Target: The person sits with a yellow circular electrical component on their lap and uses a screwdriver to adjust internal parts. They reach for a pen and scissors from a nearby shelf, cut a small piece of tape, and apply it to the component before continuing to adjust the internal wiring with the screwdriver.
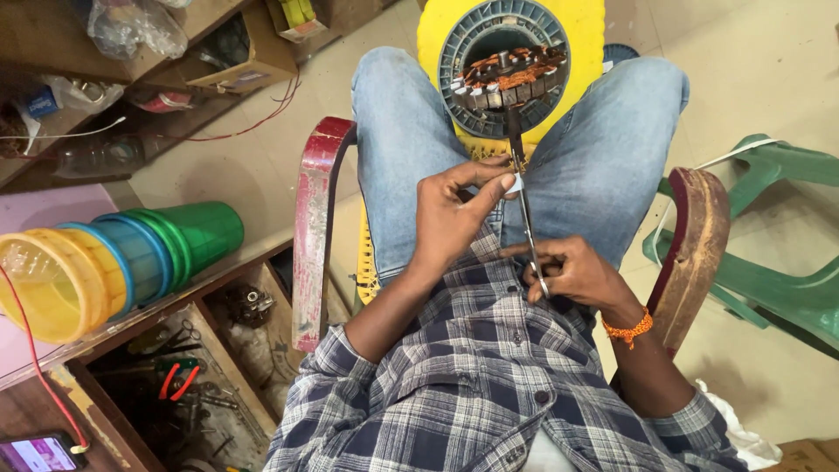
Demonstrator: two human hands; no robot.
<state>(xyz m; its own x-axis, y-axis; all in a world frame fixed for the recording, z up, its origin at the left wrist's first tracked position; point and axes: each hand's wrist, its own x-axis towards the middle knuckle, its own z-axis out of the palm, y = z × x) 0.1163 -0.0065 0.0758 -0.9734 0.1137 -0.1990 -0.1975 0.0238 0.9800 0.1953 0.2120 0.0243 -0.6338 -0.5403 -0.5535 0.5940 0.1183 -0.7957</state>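
I look down on a person seated in a chair (312, 236) with red armrests, knees apart. Between the knees, on a yellow stool (584, 35), rests a stator (505, 77) — a round grey frame with copper windings and pale slot insulation, face up, placed where both hands can reach it.

The right hand (572, 273) is closed around the handles of a pair of scissors (524, 205), fingers through the loops; the blades run up toward the stator's near edge. The left hand (454, 210) pinches a small white piece (515, 183) against the blades near their middle, thumb and forefinger together on it, apparently to steady it for the cut. I cannot tell whether the blades are open or shut; they look nearly together.

An orange thread band (627, 329) circles the right wrist. To the left stand stacked plastic cups (114, 262) lying on their side on a bench (52, 214), with an open drawer of tools (175, 380) below. A green plastic chair (769, 236) sits to the right, well apart.
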